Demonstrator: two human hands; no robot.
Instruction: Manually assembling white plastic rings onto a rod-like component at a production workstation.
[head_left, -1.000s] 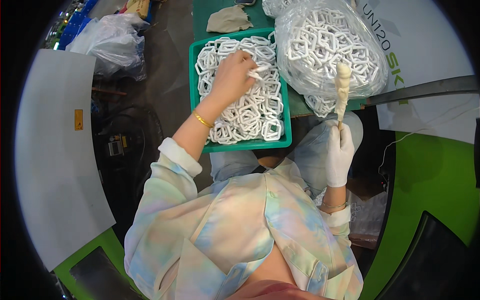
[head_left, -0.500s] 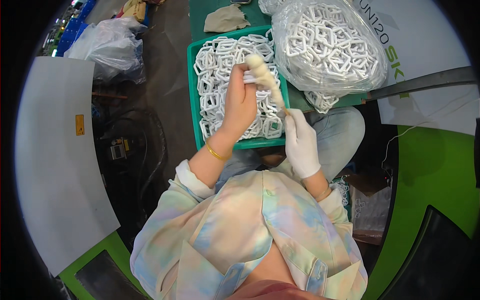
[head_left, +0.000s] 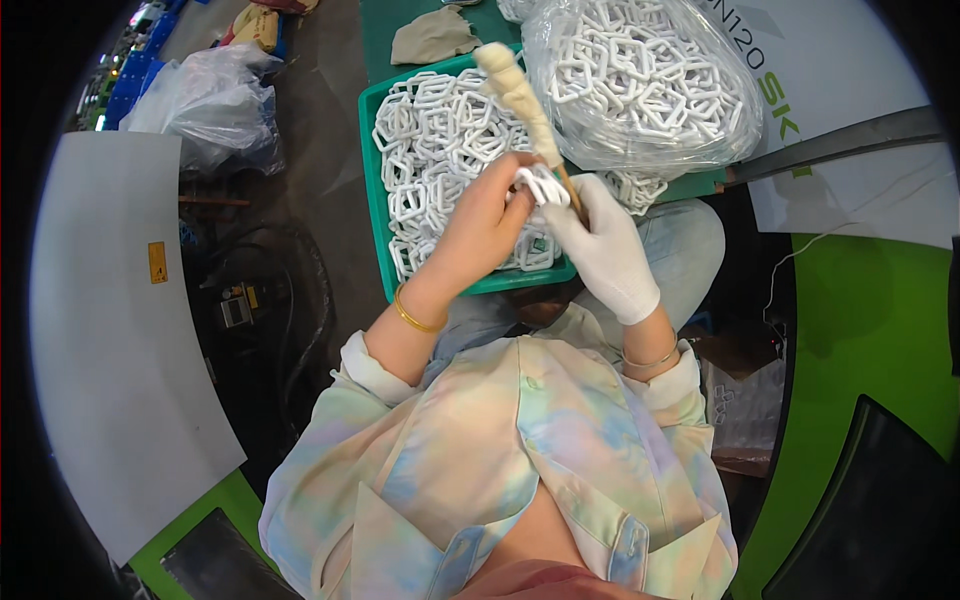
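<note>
My bare left hand (head_left: 478, 228) is closed on a few white plastic links (head_left: 543, 187), held together in front of my right hand. In its white glove, my right hand (head_left: 612, 255) grips the thin wooden handle of a stick (head_left: 518, 98) whose upper part is wrapped in lumpy cream padding. The stick points up and to the left, its handle passing right by the held links. Beneath both hands is a green plastic crate (head_left: 371, 190), filled with many similar angular white links (head_left: 430, 130). My fingertips are partly hidden behind the links and the handle.
Right of the crate, a clear bag of white links (head_left: 650, 80) rests on a green table, with a small pile of links (head_left: 634, 190) below it. A beige cloth (head_left: 435, 37) lies behind the crate. A metal bar (head_left: 840, 140) juts in from the right; a white panel (head_left: 110, 330) stands left.
My hands have come together: the left moved down and right with the links, away from the padding to the handle. The stick's padded end has risen up and left.
</note>
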